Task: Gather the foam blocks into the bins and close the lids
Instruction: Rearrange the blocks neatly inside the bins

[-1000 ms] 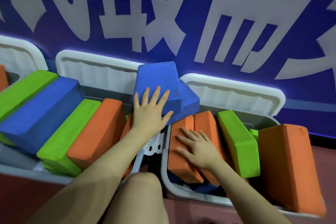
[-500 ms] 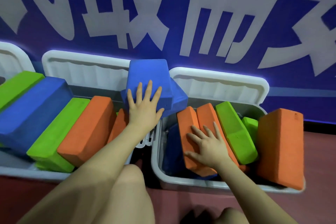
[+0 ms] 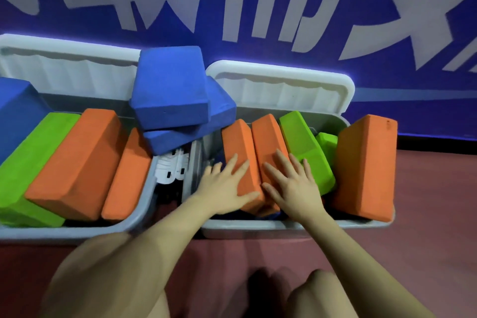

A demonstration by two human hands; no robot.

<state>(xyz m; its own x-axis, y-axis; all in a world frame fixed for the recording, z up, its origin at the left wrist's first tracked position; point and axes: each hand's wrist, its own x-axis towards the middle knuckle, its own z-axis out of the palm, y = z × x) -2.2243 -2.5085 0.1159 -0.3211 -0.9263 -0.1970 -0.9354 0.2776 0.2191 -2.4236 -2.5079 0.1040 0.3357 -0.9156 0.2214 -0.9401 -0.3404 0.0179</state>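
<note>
Both hands lay flat with fingers spread, the left hand on one orange block, the right hand apparently on its neighbour.

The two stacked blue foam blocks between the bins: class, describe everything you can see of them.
The blue foam blocks are two matte, spongy-looking slabs with rounded edges, one stacked on the other. They sit tilted, perched across the gap between the left bin and right bin, in front of the open white lids. No hand touches them; the lower one abuts an orange block.
</note>
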